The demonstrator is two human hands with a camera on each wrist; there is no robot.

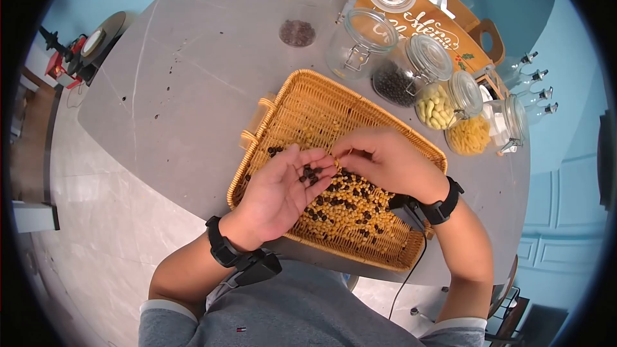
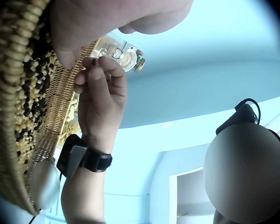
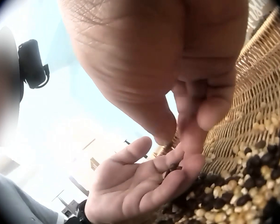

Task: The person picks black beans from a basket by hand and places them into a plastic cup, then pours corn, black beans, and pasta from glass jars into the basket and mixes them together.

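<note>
My left hand [image 1: 273, 196] is held palm up over the wicker basket [image 1: 254, 148], with several dark beans [image 1: 310, 173] resting on its fingers. Close beside those fingertips is my right hand [image 1: 392, 157], its thumb and forefinger brought together. A small dark bean [image 2: 94, 61] shows pinched between them in the left wrist view. Below both hands, yellow kernels [image 1: 340, 222] mixed with more dark beans cover the near part of the basket floor. In the right wrist view, the left palm [image 3: 126, 186] lies under the right fingers.
Behind the basket stand a glass jar [image 1: 350, 58] with its lid raised, a jar of dark beans [image 1: 393, 83], a jar of pale shell-shaped pieces [image 1: 436, 108] and a jar of yellow pasta [image 1: 469, 135]. A clear cup [image 1: 297, 32] holds dark beans. Stray bits dot the grey table [image 1: 212, 90].
</note>
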